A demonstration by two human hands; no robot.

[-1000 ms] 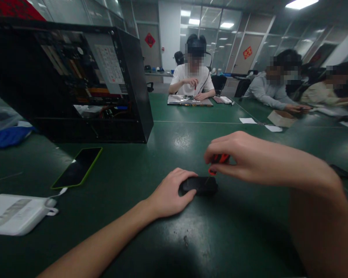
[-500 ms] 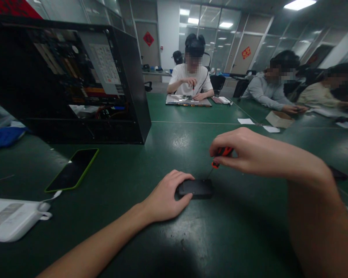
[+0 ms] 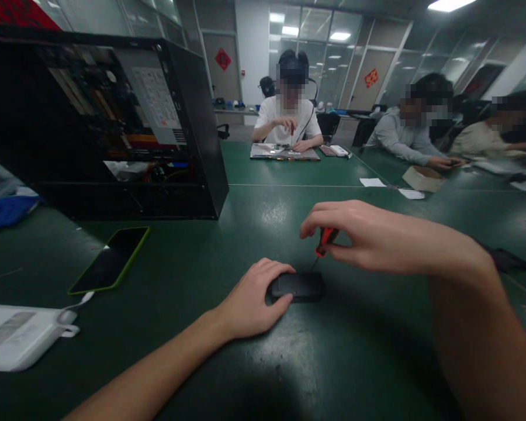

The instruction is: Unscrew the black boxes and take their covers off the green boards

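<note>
If we press hard on the red-and-black screwdriver point(image 3: 327, 237) with its shaft leaning, we think the tip could skid off the black case point(image 3: 304, 286), which lies on the bench point(image 3: 193, 257) before us; we cannot tell whether that tip is seated. Too light a hold at one end might let the case swivel. Our left hand point(image 3: 256, 299) is clamped around its left end, thumb on the near side; our right hand point(image 3: 355, 234), loosely curled, grips the screwdriver's handle above the far edge.
</note>
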